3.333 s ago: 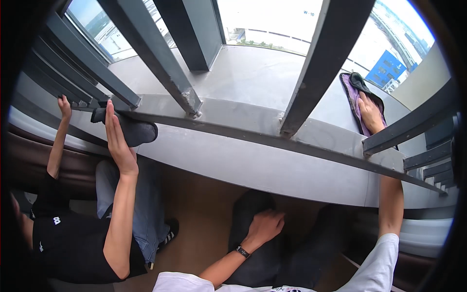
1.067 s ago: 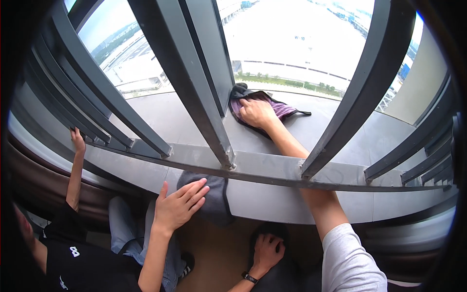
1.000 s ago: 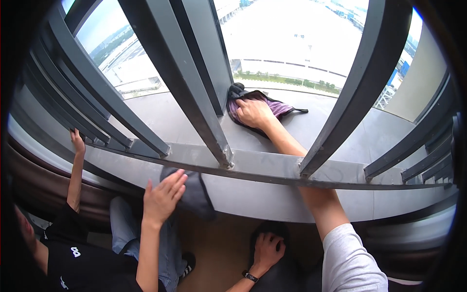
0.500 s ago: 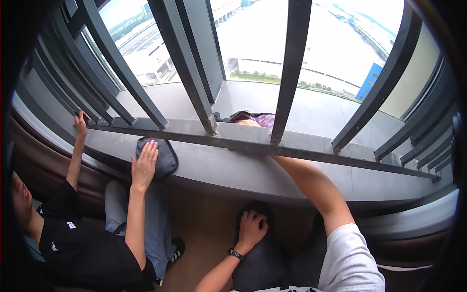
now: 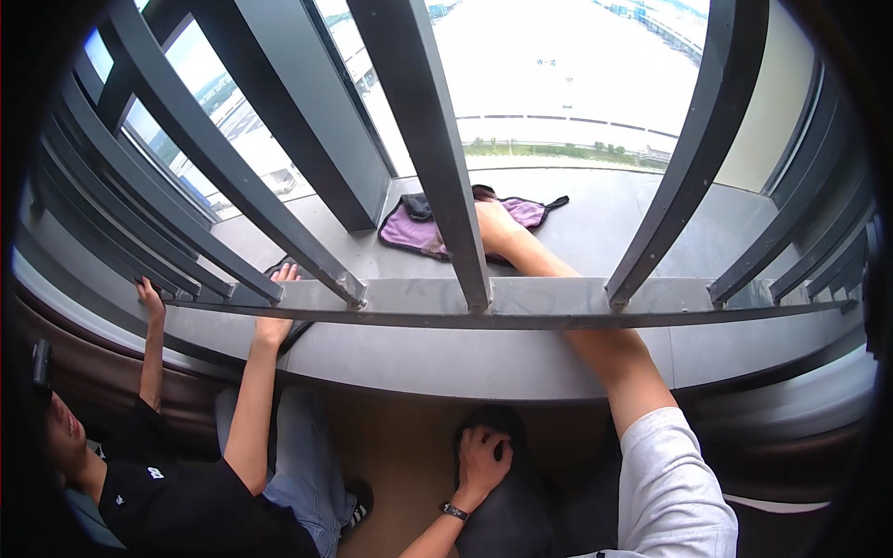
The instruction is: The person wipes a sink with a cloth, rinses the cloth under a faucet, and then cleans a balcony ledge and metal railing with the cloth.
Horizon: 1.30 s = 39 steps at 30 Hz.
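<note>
Right hand [image 5: 493, 226] reached under or between railing bars, laid on a purple cloth [image 5: 409, 231]; its fingers are hidden by an upright bar [image 5: 435, 139], so whether the cloth is gripped or only pressed cannot be told. Left hand [image 5: 482, 460] rested on a dark-trousered knee [image 5: 507, 525], fingers loosely bent, thumb set apart, nothing seen in it. A dark wristband [image 5: 455, 511] is worn on the left wrist; a light grey sleeve [image 5: 674, 488] is worn on the right arm.

Cloth spread on the grey ledge [image 5: 605, 209], beyond the rail [image 5: 549, 299]. It is edged in black, with a dark part bunched near its upper left and a narrow black end stretched to the right. It is crossed in view by the upright bar. A thick dark post [image 5: 298, 121] is set just to its left.

To the left, a co-worker in a black shirt [image 5: 186, 507] and blue jeans [image 5: 302, 456]. One co-worker's hand [image 5: 284, 272] is extended past the rail beside a dark cloth [image 5: 296, 335], mostly hidden; the other hand [image 5: 149, 296] is placed at the rail's far left.

Beyond the window [image 5: 558, 84], a broad pale roof is seen, bordered by a green strip.
</note>
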Tool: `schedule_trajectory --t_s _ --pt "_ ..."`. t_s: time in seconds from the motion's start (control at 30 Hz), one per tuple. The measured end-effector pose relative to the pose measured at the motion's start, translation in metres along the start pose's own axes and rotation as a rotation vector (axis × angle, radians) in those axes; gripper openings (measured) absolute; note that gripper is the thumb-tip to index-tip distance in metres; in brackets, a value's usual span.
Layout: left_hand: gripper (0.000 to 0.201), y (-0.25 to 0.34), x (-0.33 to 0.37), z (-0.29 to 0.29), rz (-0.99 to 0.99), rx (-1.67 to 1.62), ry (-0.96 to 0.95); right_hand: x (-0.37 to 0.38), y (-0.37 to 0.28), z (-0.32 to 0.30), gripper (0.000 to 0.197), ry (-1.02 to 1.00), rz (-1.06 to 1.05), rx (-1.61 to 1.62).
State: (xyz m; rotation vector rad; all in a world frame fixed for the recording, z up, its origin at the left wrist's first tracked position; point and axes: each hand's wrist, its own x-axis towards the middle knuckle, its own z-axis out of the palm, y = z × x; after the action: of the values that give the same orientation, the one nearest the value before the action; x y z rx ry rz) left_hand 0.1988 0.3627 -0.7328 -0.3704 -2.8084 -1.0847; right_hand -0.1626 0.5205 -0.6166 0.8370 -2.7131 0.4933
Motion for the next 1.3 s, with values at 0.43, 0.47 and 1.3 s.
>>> schedule_trajectory --t_s 0.43,0.47,1.3 --pt "0.01 0.003 0.012 0.008 -0.004 -0.029 -0.054 -0.151 0.184 -0.074 0.041 0.101 0.475 -0.264" --pt "0.01 0.002 0.007 0.006 -0.031 -0.026 -0.048 -0.177 0.191 -0.09 0.038 0.138 0.511 -0.36" --pt "0.009 -0.006 0.005 0.012 -0.068 0.041 -0.075 -0.651 0.232 -0.265 0.056 0.206 1.387 -0.481"
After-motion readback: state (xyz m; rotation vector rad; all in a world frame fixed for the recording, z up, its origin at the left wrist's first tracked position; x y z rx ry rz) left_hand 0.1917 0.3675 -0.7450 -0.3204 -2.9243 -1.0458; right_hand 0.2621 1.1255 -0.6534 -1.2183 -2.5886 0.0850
